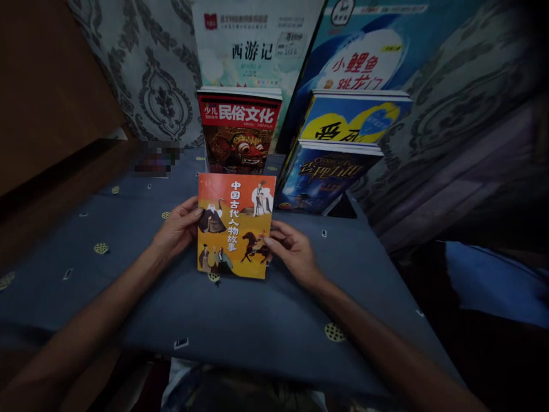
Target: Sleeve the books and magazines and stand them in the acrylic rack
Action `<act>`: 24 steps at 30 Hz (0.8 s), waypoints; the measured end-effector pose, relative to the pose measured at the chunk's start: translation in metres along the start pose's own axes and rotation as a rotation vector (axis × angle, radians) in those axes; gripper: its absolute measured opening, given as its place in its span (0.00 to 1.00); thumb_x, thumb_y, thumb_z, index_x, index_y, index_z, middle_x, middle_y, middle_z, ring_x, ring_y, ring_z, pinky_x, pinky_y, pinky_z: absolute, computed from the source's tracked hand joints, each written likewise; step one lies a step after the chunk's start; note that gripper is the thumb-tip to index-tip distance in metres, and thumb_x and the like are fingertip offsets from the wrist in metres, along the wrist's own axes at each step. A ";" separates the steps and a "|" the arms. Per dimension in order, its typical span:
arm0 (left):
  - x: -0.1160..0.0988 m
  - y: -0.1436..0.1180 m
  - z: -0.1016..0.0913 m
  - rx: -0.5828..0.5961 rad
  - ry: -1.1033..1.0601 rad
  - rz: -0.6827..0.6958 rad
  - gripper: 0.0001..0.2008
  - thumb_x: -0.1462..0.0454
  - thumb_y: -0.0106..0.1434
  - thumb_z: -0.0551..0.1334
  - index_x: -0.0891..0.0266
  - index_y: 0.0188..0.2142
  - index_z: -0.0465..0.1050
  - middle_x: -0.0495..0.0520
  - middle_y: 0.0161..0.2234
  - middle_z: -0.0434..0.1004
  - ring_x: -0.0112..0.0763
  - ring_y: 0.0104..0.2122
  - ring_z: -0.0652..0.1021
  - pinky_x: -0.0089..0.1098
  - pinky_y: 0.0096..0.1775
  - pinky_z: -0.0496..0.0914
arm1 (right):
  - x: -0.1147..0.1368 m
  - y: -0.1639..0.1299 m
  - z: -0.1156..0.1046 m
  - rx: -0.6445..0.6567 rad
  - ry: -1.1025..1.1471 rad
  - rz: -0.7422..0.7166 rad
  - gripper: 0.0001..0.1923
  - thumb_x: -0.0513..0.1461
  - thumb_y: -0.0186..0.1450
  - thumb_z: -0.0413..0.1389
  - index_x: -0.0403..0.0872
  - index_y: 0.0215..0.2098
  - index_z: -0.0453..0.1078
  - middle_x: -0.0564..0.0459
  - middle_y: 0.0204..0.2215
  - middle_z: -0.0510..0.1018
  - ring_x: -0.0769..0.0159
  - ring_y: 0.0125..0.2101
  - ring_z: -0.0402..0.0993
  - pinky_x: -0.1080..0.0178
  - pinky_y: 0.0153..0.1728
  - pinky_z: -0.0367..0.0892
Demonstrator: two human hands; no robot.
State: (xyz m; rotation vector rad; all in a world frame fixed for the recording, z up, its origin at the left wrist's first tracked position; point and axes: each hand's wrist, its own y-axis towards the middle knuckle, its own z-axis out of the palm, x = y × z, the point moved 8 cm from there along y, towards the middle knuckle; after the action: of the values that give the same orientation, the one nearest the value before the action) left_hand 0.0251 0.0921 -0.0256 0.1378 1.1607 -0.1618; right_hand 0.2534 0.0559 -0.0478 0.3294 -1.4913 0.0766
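- You had the orange book (234,226) standing near upright on the blue tabletop (128,240), cover facing you, just in front of the red-covered book (238,129).
- Your left hand (178,229) was closed on its left edge, thumb on the cover; your right hand (291,247) pinched the right edge low down, fingertips on the front.
- The grip looked even on both sides, which I judged right for a thin, floppy paperback: hold the edges, not the corners, so the cover doesn't bend.
- The bottom edge seemed to rest on the cloth; whether it bore weight there I couldn't tell.
- The two blue books (343,149) leaned just beside it on the right, against the large blue poster book (364,57), so a tilt that way risked nudging the stack.
- Keeping the spine side steady with your left hand would have been the safer guide.
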 end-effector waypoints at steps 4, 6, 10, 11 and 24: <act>-0.016 -0.005 0.005 0.009 0.041 0.112 0.26 0.56 0.51 0.77 0.56 0.49 0.77 0.52 0.45 0.84 0.39 0.45 0.83 0.35 0.47 0.78 | 0.025 -0.007 0.001 -0.035 -0.140 -0.130 0.23 0.46 0.67 0.61 0.50 0.58 0.71 0.50 0.44 0.83 0.64 0.37 0.80 0.63 0.30 0.79; -0.019 -0.006 0.006 0.012 0.061 0.130 0.26 0.55 0.50 0.76 0.55 0.49 0.78 0.52 0.46 0.84 0.42 0.49 0.82 0.40 0.51 0.76 | 0.030 -0.010 0.002 -0.025 -0.183 -0.173 0.21 0.46 0.67 0.60 0.51 0.58 0.71 0.49 0.48 0.82 0.61 0.43 0.81 0.61 0.34 0.80; -0.020 -0.009 0.009 0.036 0.077 0.114 0.23 0.55 0.50 0.75 0.56 0.46 0.80 0.52 0.46 0.84 0.46 0.52 0.80 0.44 0.54 0.74 | 0.031 -0.011 0.004 -0.002 -0.244 -0.221 0.20 0.46 0.69 0.58 0.52 0.58 0.71 0.48 0.53 0.80 0.57 0.50 0.79 0.56 0.43 0.80; -0.020 -0.010 0.010 0.046 0.079 0.106 0.23 0.55 0.50 0.75 0.56 0.45 0.80 0.53 0.45 0.84 0.46 0.52 0.80 0.44 0.54 0.74 | 0.030 -0.011 0.004 -0.003 -0.262 -0.231 0.20 0.46 0.69 0.58 0.52 0.58 0.70 0.48 0.53 0.79 0.57 0.50 0.79 0.56 0.43 0.79; -0.007 -0.008 0.011 0.215 0.081 0.075 0.19 0.58 0.52 0.75 0.59 0.44 0.82 0.55 0.42 0.85 0.40 0.44 0.82 0.38 0.50 0.74 | 0.027 -0.012 0.002 -0.025 -0.310 -0.271 0.20 0.43 0.69 0.57 0.50 0.58 0.70 0.47 0.52 0.80 0.59 0.48 0.80 0.60 0.40 0.78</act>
State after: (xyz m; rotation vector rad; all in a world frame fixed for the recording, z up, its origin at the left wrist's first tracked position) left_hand 0.0311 0.0824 -0.0147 0.3799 1.2147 -0.2158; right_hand 0.2569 0.0405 -0.0235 0.5384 -1.7371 -0.2181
